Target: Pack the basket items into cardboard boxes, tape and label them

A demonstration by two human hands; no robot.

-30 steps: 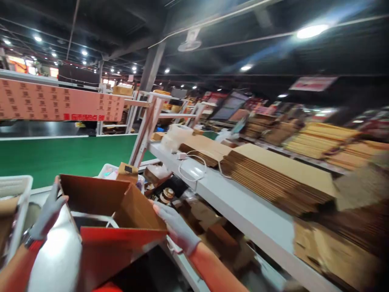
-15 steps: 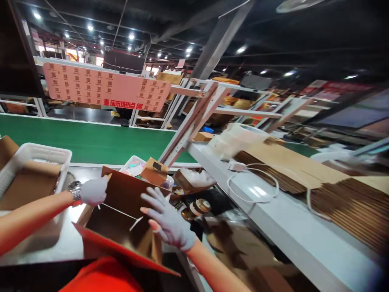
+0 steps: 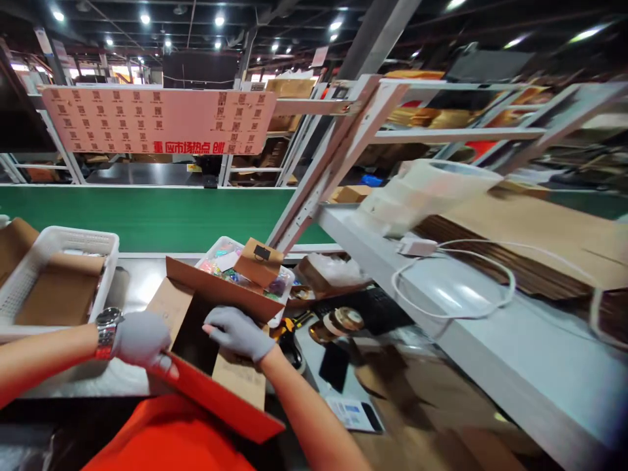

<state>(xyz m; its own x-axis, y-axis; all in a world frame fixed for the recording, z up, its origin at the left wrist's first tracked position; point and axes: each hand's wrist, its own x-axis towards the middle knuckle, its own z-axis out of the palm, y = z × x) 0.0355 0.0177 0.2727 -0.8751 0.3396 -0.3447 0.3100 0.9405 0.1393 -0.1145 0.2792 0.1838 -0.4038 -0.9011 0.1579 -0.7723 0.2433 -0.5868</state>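
An open cardboard box (image 3: 193, 333) with raised flaps stands in front of me, its near flap (image 3: 220, 399) red on the outside. My left hand (image 3: 142, 340), in a grey-white glove with bare fingertips, is closed on the box's near left edge, with the thumb on the red flap. At the box's right side, my right hand (image 3: 238, 332) is bent over the opening with its fingers curled; what its fingers hold, if anything, is hidden. The inside of the box looks dark.
A white basket (image 3: 112, 261) holding cardboard is at left. Behind the box sits a white basket (image 3: 289, 278) of small colourful packets. A tape roll (image 3: 343, 320), a phone (image 3: 334, 366) and a shelf (image 3: 451, 366) with flattened cardboard (image 3: 540, 229) are at right. A green conveyor (image 3: 147, 216) runs behind.
My left hand has moved from the far left flap down to the near edge. My right hand, spread before, has curled and moved left over the box. The view has shifted.
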